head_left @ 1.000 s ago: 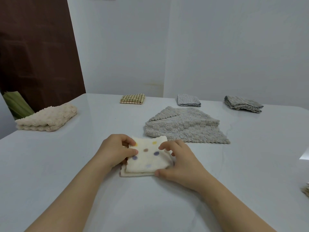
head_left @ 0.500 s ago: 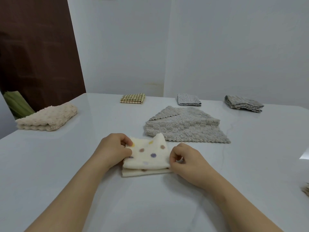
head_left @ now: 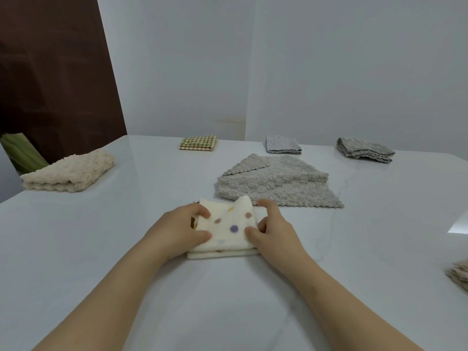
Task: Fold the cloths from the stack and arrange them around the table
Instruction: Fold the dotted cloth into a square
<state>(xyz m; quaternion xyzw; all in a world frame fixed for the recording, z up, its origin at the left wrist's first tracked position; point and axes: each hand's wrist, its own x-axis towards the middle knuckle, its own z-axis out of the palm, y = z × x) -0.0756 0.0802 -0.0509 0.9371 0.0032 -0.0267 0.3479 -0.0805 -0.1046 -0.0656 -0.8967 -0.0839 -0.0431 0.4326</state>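
The spotted cloth now lies doubled over with its far corner popped up, where a second ago it lay flatter, so the last fold looks nearly set. It sits on the tabletop between both hands: the left hand pinches its left edge, the right hand grips its right edge.

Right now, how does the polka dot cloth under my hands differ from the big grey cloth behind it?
The polka dot cloth is cream with coloured dots, folded small and held at both sides; the grey cloth is plain, textured, larger, mostly spread out with one corner turned over, and untouched. Both lie on the white table.
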